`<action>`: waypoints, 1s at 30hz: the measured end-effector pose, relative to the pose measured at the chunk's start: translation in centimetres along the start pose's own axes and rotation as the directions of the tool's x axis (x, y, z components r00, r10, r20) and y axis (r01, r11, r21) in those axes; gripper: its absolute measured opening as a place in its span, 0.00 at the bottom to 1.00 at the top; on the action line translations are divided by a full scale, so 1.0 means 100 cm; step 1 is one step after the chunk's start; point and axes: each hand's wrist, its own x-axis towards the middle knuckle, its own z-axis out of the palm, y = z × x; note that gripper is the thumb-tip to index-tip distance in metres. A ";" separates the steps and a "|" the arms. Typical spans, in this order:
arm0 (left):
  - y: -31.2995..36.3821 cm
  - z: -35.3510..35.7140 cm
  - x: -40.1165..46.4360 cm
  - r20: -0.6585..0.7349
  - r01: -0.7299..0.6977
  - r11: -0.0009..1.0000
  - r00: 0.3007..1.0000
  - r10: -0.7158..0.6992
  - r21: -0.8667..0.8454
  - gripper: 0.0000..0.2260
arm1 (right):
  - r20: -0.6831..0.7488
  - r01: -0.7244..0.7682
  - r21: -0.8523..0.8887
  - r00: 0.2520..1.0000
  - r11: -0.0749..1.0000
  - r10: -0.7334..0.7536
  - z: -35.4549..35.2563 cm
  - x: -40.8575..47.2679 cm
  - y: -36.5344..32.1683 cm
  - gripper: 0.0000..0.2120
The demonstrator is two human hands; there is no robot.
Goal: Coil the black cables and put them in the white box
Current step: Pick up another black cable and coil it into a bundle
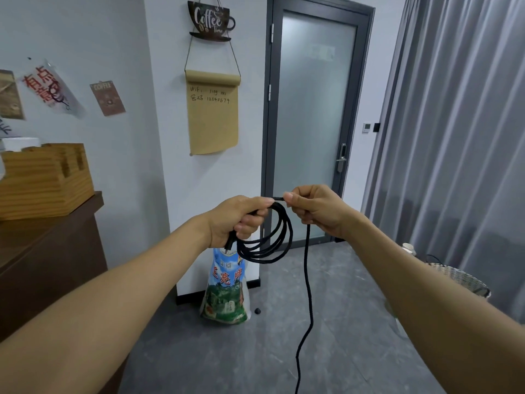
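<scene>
Both forearms are reaching forward from the bottom corners, meeting at mid-frame. The left hand [237,220] is gripping a bundle of loops of the black cable [272,240], fingers curled round the top of the coil, with a plug end [228,245] sticking out below the palm. The loops are hanging down to the right of that hand. The right hand [315,210] is pinching the cable just beside the left one, thumb and forefinger closing on the strand where it leaves the coil. From under the right hand the loose length is dropping straight down and trailing across the grey floor [355,322] to the bottom edge.

Beyond the hands a printed bag [225,291] is standing on the floor against the foot of a white pillar [170,137], a small dark object lying just beside it. A brown paper scroll [213,118] is hanging on the pillar under a coffee sign [211,22]. At left a wooden organiser [42,183] is sitting on a dark counter [48,251]. At right a wire basket [460,278] is standing near grey curtains [460,123]. A frosted glass door [315,123] is closing off the far wall.
</scene>
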 end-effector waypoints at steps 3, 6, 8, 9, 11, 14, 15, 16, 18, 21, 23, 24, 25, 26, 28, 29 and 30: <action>-0.004 -0.014 -0.001 -0.083 -0.032 0.992 0.996 0.022 -0.121 0.16 | -0.043 -0.030 -0.024 0.999 0.999 0.029 -0.010 -0.006 0.016 0.12; -0.011 -0.036 -0.003 -0.224 -0.096 0.959 0.974 0.036 -0.265 0.16 | -0.121 -0.070 -0.125 0.991 0.990 0.054 -0.023 -0.012 0.033 0.11; -0.016 -0.051 -0.003 -0.337 -0.163 0.919 0.941 0.035 -0.359 0.15 | -0.185 -0.097 -0.185 0.981 0.978 0.062 -0.034 -0.015 0.043 0.09; -0.017 -0.058 -0.004 -0.402 -0.205 0.893 0.915 0.030 -0.401 0.15 | -0.232 -0.110 -0.242 0.971 0.964 0.052 -0.040 -0.017 0.047 0.08; -0.017 -0.072 -0.006 -0.526 -0.275 0.869 0.850 0.021 -0.411 0.15 | -0.327 -0.134 -0.385 0.945 0.913 0.000 -0.049 -0.021 0.053 0.07; -0.015 -0.076 -0.003 -0.636 -0.321 0.890 0.770 0.047 -0.323 0.14 | -0.364 -0.135 -0.561 0.926 0.817 -0.098 -0.047 -0.018 0.050 0.08; -0.014 -0.073 0.000 -0.652 -0.347 0.885 0.755 0.068 -0.310 0.15 | -0.337 -0.124 -0.635 0.933 0.763 -0.129 -0.041 -0.016 0.045 0.09; -0.012 -0.068 0.003 -0.659 -0.370 0.885 0.745 0.100 -0.284 0.15 | -0.285 -0.110 -0.726 0.946 0.679 -0.152 -0.033 -0.013 0.038 0.10; -0.008 -0.055 0.010 -0.646 -0.392 0.902 0.739 0.191 -0.182 0.16 | -0.129 -0.047 -0.895 0.979 0.444 -0.155 -0.013 -0.009 0.021 0.11; -0.002 -0.037 0.016 -0.600 -0.397 0.918 0.734 0.318 0.002 0.16 | 0.087 0.116 -0.956 0.989 0.271 -0.117 0.014 -0.005 -0.006 0.12; 0.000 -0.030 0.018 -0.565 -0.372 0.923 0.742 0.361 0.100 0.14 | 0.204 0.228 -0.942 0.972 0.247 -0.118 0.029 -0.004 -0.022 0.12; -0.001 -0.027 0.019 -0.548 -0.360 0.924 0.751 0.369 0.129 0.14 | 0.249 0.274 -0.927 0.960 0.256 -0.126 0.033 -0.003 -0.029 0.12; -0.002 -0.024 0.019 -0.533 -0.347 0.925 0.759 0.374 0.155 0.14 | 0.280 0.309 -0.906 0.950 0.290 -0.137 0.036 -0.001 -0.035 0.11; -0.003 -0.023 0.019 -0.523 -0.329 0.926 0.765 0.376 0.184 0.14 | 0.303 0.337 -0.876 0.941 0.344 -0.151 0.038 0.001 -0.041 0.11; -0.004 -0.019 0.017 -0.503 -0.303 0.928 0.781 0.371 0.215 0.15 | 0.334 0.380 -0.810 0.925 0.446 -0.181 0.037 0.007 -0.050 0.10; -0.005 -0.017 0.016 -0.495 -0.295 0.931 0.789 0.364 0.214 0.15 | 0.342 0.390 -0.784 0.921 0.484 -0.188 0.036 0.010 -0.052 0.09; -0.005 -0.015 0.015 -0.487 -0.287 0.933 0.796 0.359 0.218 0.16 | 0.345 0.394 -0.759 0.919 0.518 -0.193 0.036 0.012 -0.054 0.09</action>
